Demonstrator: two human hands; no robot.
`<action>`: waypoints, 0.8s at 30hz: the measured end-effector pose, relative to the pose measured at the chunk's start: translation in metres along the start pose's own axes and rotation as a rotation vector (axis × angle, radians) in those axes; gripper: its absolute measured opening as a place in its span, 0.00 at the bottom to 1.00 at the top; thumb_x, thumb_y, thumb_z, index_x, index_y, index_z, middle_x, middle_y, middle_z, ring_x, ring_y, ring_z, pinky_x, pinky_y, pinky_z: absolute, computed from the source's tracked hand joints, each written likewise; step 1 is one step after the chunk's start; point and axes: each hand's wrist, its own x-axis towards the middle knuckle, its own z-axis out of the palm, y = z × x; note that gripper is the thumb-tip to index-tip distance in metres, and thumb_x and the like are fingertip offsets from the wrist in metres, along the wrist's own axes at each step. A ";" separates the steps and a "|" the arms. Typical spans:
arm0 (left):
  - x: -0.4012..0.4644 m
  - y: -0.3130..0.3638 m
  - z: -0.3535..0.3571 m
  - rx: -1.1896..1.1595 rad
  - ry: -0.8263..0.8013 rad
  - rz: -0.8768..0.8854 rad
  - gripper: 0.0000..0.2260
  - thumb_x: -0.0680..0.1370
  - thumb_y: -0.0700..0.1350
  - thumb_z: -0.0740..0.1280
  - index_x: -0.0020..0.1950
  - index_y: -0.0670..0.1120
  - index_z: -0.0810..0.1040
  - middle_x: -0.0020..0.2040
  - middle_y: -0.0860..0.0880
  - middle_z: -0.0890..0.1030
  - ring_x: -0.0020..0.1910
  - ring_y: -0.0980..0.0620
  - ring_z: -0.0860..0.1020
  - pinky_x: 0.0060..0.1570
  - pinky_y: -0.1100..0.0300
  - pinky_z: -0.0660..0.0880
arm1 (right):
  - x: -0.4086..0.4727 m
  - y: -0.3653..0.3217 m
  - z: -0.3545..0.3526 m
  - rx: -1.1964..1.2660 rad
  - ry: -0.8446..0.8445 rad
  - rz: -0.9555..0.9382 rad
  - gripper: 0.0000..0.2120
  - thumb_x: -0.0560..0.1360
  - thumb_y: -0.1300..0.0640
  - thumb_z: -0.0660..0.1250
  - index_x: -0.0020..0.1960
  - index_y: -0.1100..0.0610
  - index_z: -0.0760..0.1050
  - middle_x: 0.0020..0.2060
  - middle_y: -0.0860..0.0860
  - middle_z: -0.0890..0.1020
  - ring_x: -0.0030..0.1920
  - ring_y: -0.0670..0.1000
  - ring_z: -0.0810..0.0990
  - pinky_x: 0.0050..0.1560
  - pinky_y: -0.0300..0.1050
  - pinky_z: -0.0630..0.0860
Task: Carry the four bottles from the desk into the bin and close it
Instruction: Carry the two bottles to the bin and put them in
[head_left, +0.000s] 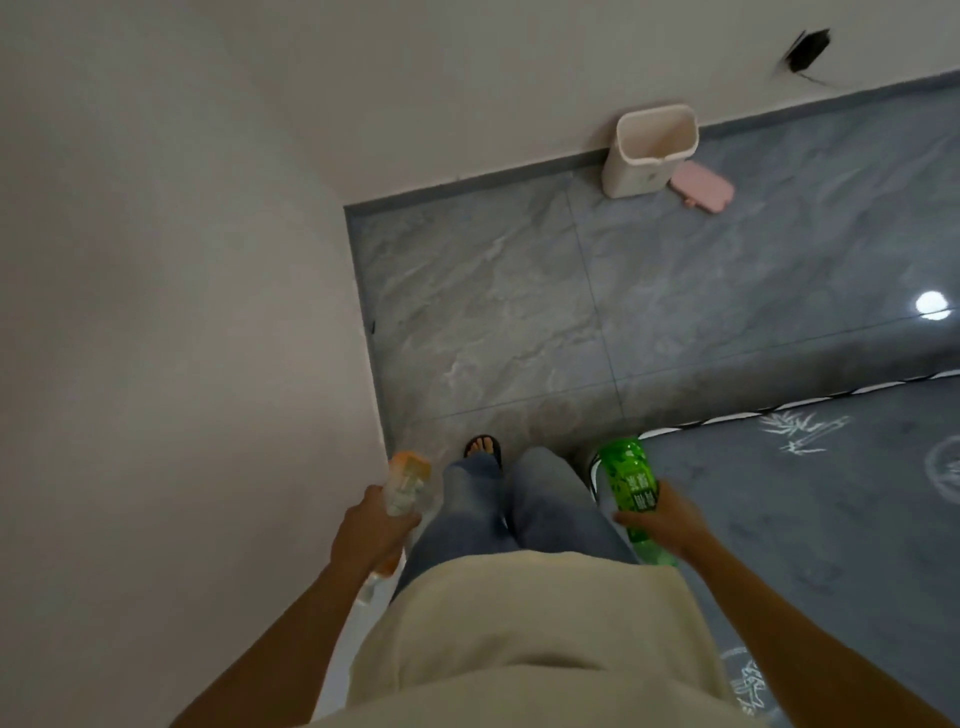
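Note:
My left hand (371, 532) is closed around a clear bottle with an orange label (408, 480), held low beside my left leg. A green bottle (626, 483) is gripped in my right hand (667, 517) beside my right leg. Far ahead, against the wall, stands the white bin (636, 169) with its top open. Its pink lid (701, 188) lies flat on the floor just right of the bin. Both hands are well short of the bin, with a stretch of floor between.
Grey marbled floor tiles (519, 312) run from my feet to the bin. A white wall (182, 312) closes the left side. A grey mat with white bamboo drawings (805, 493) covers the lower right. A dark hole with a wire (808, 49) marks the far wall.

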 end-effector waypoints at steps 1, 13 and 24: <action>0.007 0.026 -0.009 0.014 0.005 0.040 0.29 0.67 0.62 0.72 0.63 0.48 0.74 0.48 0.47 0.81 0.42 0.45 0.79 0.41 0.55 0.75 | 0.000 0.006 -0.001 0.031 -0.004 0.049 0.26 0.65 0.52 0.81 0.58 0.60 0.77 0.48 0.58 0.84 0.49 0.57 0.82 0.48 0.47 0.76; 0.094 0.335 -0.044 0.296 -0.061 0.395 0.26 0.71 0.62 0.72 0.62 0.51 0.72 0.52 0.47 0.83 0.45 0.46 0.80 0.44 0.54 0.77 | 0.058 0.025 -0.084 0.312 -0.002 0.329 0.18 0.73 0.54 0.75 0.58 0.62 0.78 0.52 0.64 0.83 0.51 0.60 0.81 0.53 0.53 0.76; 0.137 0.455 -0.070 0.406 -0.074 0.327 0.30 0.75 0.55 0.74 0.73 0.47 0.70 0.64 0.42 0.81 0.61 0.41 0.80 0.58 0.50 0.76 | 0.169 -0.076 -0.271 0.438 0.141 0.205 0.29 0.65 0.50 0.81 0.59 0.62 0.75 0.51 0.62 0.83 0.54 0.62 0.82 0.51 0.51 0.78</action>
